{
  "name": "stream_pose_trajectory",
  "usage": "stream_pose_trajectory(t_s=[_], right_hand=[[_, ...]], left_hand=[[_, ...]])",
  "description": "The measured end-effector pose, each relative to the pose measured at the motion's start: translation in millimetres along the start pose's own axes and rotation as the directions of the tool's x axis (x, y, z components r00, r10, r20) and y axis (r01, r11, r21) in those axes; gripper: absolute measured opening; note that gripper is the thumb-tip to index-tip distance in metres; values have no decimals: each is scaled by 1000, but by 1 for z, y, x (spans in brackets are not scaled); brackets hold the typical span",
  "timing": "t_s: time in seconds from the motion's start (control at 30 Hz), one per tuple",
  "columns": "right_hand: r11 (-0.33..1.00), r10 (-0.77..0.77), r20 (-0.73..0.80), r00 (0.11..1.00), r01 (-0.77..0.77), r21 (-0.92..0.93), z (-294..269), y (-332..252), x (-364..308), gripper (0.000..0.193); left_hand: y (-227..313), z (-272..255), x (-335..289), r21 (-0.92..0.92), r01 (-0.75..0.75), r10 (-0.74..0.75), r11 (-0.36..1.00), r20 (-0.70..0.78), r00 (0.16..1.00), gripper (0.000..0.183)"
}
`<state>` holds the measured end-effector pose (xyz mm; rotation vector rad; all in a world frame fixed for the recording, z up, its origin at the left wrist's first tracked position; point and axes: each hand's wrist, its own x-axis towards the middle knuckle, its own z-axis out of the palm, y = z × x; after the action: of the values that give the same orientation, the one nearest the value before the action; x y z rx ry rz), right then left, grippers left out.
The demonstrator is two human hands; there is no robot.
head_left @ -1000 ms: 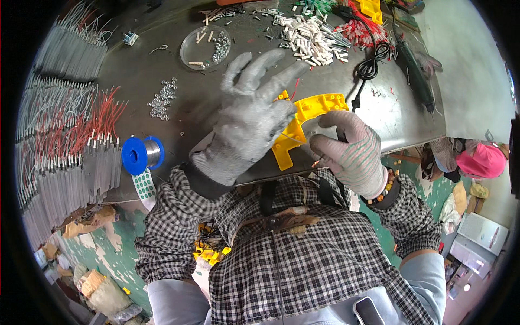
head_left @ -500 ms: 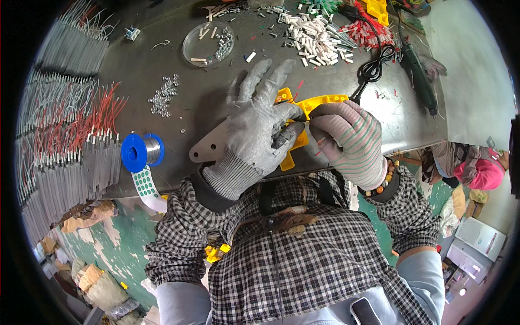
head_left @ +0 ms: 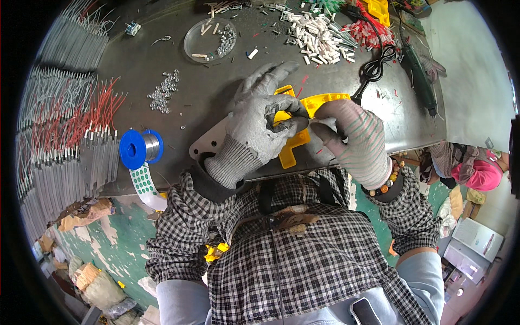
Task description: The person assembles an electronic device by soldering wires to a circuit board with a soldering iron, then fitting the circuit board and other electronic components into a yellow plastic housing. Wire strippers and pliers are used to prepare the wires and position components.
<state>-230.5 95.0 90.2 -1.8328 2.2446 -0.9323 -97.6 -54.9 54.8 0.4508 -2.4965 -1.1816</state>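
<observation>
- Mid-frame, left hand (head_left: 257,127) perhaps steadies yellow casing (head_left: 288,158), thumb nearly meeting forefinger.
- Right of centre, right hand (head_left: 357,138) curls; cannot tell if either pinches anything.

Patchy green floor (head_left: 132,238) beneath a dark tabletop (head_left: 200,97)

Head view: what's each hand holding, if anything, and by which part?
Cannot be told: the left hand and right hand are at the yellow plastic piece, but anything pinched there is too small to make out.

No legible text or numbers.
</observation>
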Motion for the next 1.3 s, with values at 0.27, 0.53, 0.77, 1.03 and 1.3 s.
stream_pose_trajectory(t_s=[0.27, 0.53, 0.77, 1.03, 1.3], right_hand=[[981, -89, 227, 970, 125, -149, -32, 4, -12, 13], [940, 78, 544, 835, 120, -320, -39, 8, -31, 10], [825, 351, 326, 878, -455, 335, -9, 14, 0, 23], [883, 224, 106, 969, -248, 400, 16, 15, 5, 17], [897, 140, 108, 984, -172, 408, 20, 12, 7, 26]], left_hand=[[-3, -1, -1, 97, -50, 55, 994, -46, 997, 14], [-12, 3, -3, -61, 55, -56, 997, -15, 998, 10], [-14, -2, -5, -232, 36, -42, 972, -22, 999, 16], [-13, -12, -6, -435, 136, -102, 890, 100, 990, 13], [-13, -23, 0, -419, 174, -81, 891, 230, 970, 19]])
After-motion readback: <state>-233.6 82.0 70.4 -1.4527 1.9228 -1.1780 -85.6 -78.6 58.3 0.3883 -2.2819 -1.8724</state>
